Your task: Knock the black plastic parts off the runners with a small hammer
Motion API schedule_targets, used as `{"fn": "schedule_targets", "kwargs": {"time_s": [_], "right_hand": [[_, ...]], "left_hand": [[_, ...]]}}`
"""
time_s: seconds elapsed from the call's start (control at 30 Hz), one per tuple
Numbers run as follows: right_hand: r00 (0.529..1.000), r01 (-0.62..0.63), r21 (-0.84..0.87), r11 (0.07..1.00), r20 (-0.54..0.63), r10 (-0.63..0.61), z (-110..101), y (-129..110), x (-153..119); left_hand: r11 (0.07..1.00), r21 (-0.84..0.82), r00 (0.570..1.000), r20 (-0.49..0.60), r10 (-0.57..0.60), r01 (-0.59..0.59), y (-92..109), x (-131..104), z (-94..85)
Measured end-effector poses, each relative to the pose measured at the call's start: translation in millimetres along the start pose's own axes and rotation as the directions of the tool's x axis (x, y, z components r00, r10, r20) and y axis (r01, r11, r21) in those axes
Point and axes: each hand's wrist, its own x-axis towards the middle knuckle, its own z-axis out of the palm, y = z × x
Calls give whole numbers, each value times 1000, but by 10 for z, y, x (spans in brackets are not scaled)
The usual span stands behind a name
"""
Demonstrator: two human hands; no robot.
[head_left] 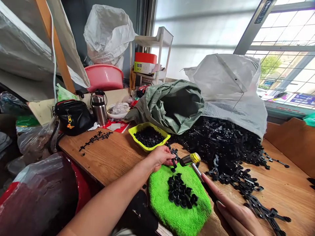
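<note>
Pinched in the fingers of my left hand point(161, 158) is a black plastic part point(174, 153) with small round ends, held over the far edge of a green towel point(162, 203). My right hand point(237, 208) grips the dark handle of a hammer point(190, 159), its index finger stretched along the shaft. The hammer's head, with a yellow face, is just right of the black part. A group of small black round-headed pieces point(180, 191) lies on the towel, nearer to me than both hands.
A yellow-green basket point(133, 133) of small black pieces stands behind my left hand. A large heap of black plastic parts point(228, 137) spreads on the right before a white sack point(226, 78). A green woven sack point(150, 101), black bag point(73, 116) and steel flask point(98, 109) stand farther back.
</note>
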Motion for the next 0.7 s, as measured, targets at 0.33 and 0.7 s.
{"fn": "schedule_targets", "kwargs": {"time_s": [0.33, 0.7], "right_hand": [[991, 120, -122, 985, -39, -125, -52, -125, 60], [959, 281, -413, 866, 137, -246, -150, -28, 145]], "left_hand": [[1000, 22, 1000, 29, -3, 3, -12, 31, 0], [999, 43, 1000, 4, 8, -8, 0, 17, 34]]}}
